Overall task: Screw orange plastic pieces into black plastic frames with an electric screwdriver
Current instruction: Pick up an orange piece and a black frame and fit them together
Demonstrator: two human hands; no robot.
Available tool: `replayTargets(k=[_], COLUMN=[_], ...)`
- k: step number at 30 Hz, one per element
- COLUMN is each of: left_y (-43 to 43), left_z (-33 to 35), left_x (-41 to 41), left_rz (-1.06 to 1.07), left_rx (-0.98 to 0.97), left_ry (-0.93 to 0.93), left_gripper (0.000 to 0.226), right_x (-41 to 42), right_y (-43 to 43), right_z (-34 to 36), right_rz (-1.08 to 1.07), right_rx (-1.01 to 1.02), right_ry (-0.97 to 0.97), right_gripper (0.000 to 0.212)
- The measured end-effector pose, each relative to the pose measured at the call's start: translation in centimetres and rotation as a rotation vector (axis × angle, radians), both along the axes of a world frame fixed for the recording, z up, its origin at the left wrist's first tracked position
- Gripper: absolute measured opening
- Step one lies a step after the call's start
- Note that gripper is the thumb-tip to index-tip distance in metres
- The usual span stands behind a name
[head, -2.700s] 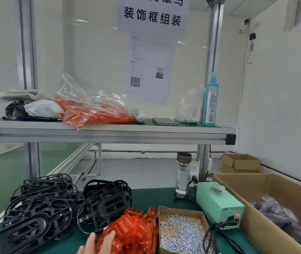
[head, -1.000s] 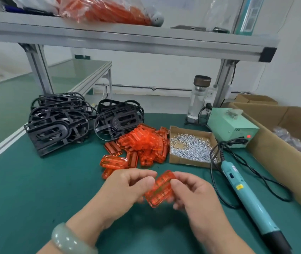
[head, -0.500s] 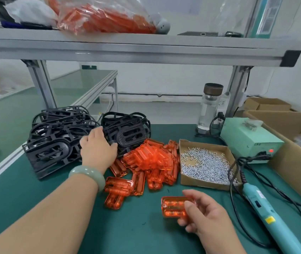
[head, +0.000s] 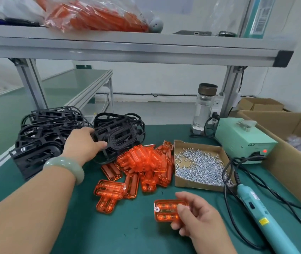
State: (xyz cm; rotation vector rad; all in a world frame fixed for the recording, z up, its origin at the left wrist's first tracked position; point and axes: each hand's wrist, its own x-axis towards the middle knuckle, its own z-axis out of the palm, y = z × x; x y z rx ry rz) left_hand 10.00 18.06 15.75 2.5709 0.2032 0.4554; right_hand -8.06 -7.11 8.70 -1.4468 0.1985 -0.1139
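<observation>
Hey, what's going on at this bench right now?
A person is assembling parts. Their left hand grips a black frame on the pile, while the right hand holds one orange piece over the green mat. The electric screwdriver lies untouched on the right, beside the box of screws.

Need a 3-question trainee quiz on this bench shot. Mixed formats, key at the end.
1. True or false: the right hand holds the electric screwdriver.
2. The left hand touches: A) black frames B) water bottle C) power supply.
3. Fill in: the cardboard tray beside the pile of orange pieces holds loose ____.

Key: 1 false: it holds an orange piece, and the screwdriver lies unheld. 2 A. 3 screws.
</observation>
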Motion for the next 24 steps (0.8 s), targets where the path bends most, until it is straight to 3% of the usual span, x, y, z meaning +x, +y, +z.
replayTargets(k=[4,9,14,17,20,22,24], left_y=[0.8,2.2,3.9,3.4,1.0,-1.4,-4.0], left_z=[1.1,4.5,7.4,9.2,9.7,8.8,7.5], left_x=[-2.0,-6.5,-11.4,-14.3,-16.7,-17.9,-18.7], left_rz=[0.003,-0.069,-0.249,-0.327,-0.489,-0.597,-0.669], left_rx=[-0.374,-0.391,-0.297,-0.071,0.281,0.464,0.481], left_ry=[-0.087,-0.283,-0.264,-0.218,-0.008,0.146,0.173], left_gripper=[0.027,0.005,0.020,0.025,0.038,0.027,0.017], right_x=[0.0,0.0,0.0,0.0,-0.2,-0.2,-0.3], right_y=[0.0,0.1,0.2,0.3,0.3,0.2,0.2], right_z=[0.0,-0.1,-0.3,-0.2,-0.1,0.1,0.2], right_rz=[-0.003,-0.017,-0.041,-0.063,-0.093,-0.122,-0.158], right_rx=[0.006,0.045,0.049,0.066,0.085,0.104,0.146], right_ry=[-0.009,-0.013,-0.014,-0.014,-0.028,-0.036,-0.045], right_gripper=[0.024,0.023,0.023,0.022,0.022,0.022,0.022])
